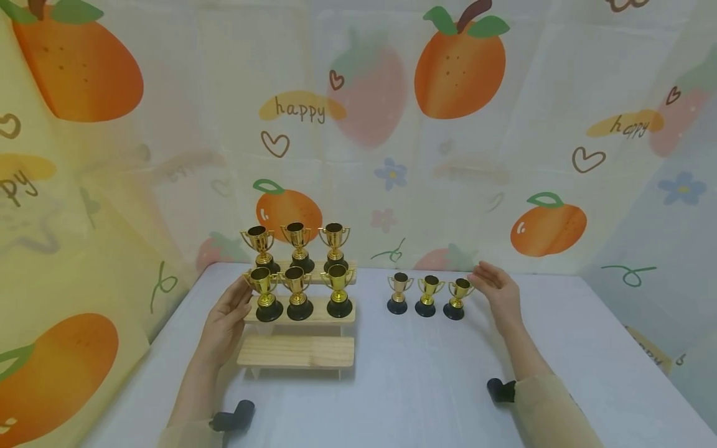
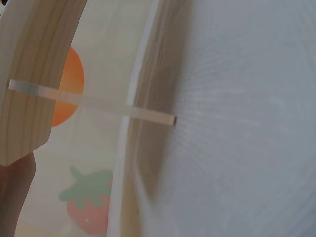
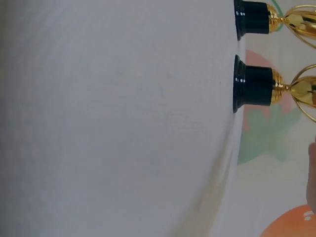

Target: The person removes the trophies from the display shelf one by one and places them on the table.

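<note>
Six small gold trophies on black bases stand in two rows on a stepped wooden stand (image 1: 297, 353): a back row with a middle trophy (image 1: 297, 236), and a front row with a middle trophy (image 1: 295, 283). My left hand (image 1: 224, 320) is at the stand's left side, its fingers beside the front row's left trophy (image 1: 263, 286) and the shelf end (image 2: 29, 113). To the right, three more trophies stand in a row on the table. My right hand (image 1: 500, 295) is held beside the rightmost trophy (image 1: 459, 291), fingers extended and nothing gripped; whether they touch its handle I cannot tell.
The lowest step of the stand is bare wood. A white cloth covers the table (image 1: 414, 386). Behind it hangs a fruit-patterned curtain (image 1: 358, 180). Dark wrist-worn pieces (image 1: 235, 415) show at both sleeves.
</note>
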Demonstrator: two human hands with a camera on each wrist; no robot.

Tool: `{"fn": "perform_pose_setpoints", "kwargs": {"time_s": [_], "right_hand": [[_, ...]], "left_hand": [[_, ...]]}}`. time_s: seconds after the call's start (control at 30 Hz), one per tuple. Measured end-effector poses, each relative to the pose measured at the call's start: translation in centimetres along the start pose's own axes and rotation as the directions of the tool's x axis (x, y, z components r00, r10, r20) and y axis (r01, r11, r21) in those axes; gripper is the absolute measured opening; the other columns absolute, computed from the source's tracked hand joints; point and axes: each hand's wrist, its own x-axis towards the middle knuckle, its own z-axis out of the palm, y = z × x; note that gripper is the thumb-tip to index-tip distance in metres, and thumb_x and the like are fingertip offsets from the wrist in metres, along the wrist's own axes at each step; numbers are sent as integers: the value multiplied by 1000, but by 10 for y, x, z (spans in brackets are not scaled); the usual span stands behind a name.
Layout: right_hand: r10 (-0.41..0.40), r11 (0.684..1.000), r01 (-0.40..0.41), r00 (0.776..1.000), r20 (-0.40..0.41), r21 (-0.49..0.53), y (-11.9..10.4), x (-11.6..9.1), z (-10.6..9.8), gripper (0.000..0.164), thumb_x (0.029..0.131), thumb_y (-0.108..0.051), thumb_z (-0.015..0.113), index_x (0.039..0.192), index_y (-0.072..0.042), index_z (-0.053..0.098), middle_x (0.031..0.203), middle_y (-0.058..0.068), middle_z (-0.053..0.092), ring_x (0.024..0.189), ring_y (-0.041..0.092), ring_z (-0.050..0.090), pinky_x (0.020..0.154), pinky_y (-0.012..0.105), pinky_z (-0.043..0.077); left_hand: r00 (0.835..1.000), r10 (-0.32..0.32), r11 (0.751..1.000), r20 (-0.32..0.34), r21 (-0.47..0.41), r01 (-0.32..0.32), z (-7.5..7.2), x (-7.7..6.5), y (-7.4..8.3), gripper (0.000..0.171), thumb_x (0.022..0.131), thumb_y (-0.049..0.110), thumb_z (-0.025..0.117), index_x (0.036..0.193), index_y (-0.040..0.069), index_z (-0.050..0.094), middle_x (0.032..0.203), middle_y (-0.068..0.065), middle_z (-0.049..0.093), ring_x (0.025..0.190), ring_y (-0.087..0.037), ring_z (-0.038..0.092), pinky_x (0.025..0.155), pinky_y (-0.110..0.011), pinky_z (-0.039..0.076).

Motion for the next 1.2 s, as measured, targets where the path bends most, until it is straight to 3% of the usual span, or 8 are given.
{"fn": "perform_pose_setpoints", "kwargs": {"time_s": [0.2, 0.4, 0.7, 0.9, 1.1, 1.2], "right_hand": [[-26, 985, 50, 989, -148, 162, -13, -1, 9, 48, 91, -10, 69, 135, 1, 54, 106, -18, 67, 100, -7, 63, 88, 3, 50], [-110, 969, 146, 978, -178, 201, -36, -13, 24, 42, 91, -8, 69, 130, 3, 57, 104, -17, 69, 101, -3, 65, 88, 4, 50], [-191, 949, 181, 982, 11, 257, -58, -38, 65, 43, 89, -1, 68, 130, 4, 56, 111, -14, 71, 107, 1, 66, 90, 11, 54], [-225, 945, 168, 957, 183, 282, -66, -55, 98, 44, 87, -1, 71, 129, 4, 57, 114, -9, 71, 111, 7, 66, 95, 15, 54], [-223, 961, 160, 928, 297, 224, -73, -66, 128, 46, 85, -6, 74, 128, -1, 60, 128, 16, 67, 115, 10, 66, 99, 18, 54], [-249, 960, 187, 912, 327, 209, -76, -70, 141, 46, 85, -8, 76, 128, -2, 60, 130, 21, 64, 120, 19, 65, 102, 21, 52]], "left_hand": [[1000, 9, 1000, 12, 10, -10, -1, 0, 0, 60, 104, 3, 38, 159, 7, 13, 167, 0, 18, 130, 20, 40, 122, -15, 25], [1000, 23, 1000, 10, -10, -23, 0, 0, -1, 60, 104, 1, 37, 158, 5, 12, 166, 3, 22, 130, 19, 42, 121, -16, 27], [1000, 5, 1000, 3, -22, -5, 0, -1, 0, 60, 105, 3, 37, 159, 5, 10, 166, 4, 21, 129, 20, 42, 124, -18, 23], [1000, 22, 1000, 13, 6, -22, -3, -1, -2, 59, 105, 4, 37, 159, 7, 13, 168, -3, 16, 131, 20, 40, 120, -13, 26], [999, 34, 999, 16, 1, -34, -3, 0, -3, 59, 105, 4, 38, 158, 6, 13, 168, -2, 17, 131, 20, 40, 114, -7, 31], [999, 38, 999, 23, 0, -38, -2, 1, -2, 59, 105, 3, 38, 158, 5, 12, 168, -5, 14, 131, 19, 40, 115, -8, 30]]}}
